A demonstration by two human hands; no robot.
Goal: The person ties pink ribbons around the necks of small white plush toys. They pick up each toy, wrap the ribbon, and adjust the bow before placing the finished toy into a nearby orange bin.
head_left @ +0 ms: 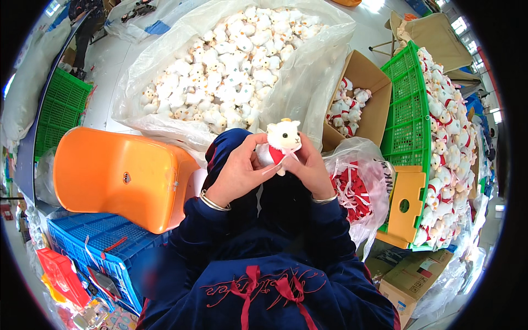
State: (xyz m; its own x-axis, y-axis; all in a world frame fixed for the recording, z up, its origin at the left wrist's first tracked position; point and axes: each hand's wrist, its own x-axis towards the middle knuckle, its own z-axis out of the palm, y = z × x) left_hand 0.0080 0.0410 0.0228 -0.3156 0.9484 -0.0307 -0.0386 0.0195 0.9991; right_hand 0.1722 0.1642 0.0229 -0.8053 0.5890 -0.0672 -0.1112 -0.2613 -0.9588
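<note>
Between my two hands, above my lap, is a small white plush animal (284,136) with dark eyes, a tan tuft on its head and a red bib or scarf at its chest. My left hand (242,168) wraps around its left side, thumb at the red cloth. From the other side my right hand (309,168) grips it, with thumb and fingers at the front of the red cloth. Its back and part of its lower body are hidden by my fingers. Beyond my hands, a large clear plastic bag (308,104) holds a heap of white plush animals (231,66).
A cardboard box (375,82) with red-bibbed plush stands right of the bag. Nearer lies a clear bag of red cloth pieces (352,190). A green crate (404,99) and piled plush (448,148) are far right. Left are an orange chair (110,170) and blue crate (93,236).
</note>
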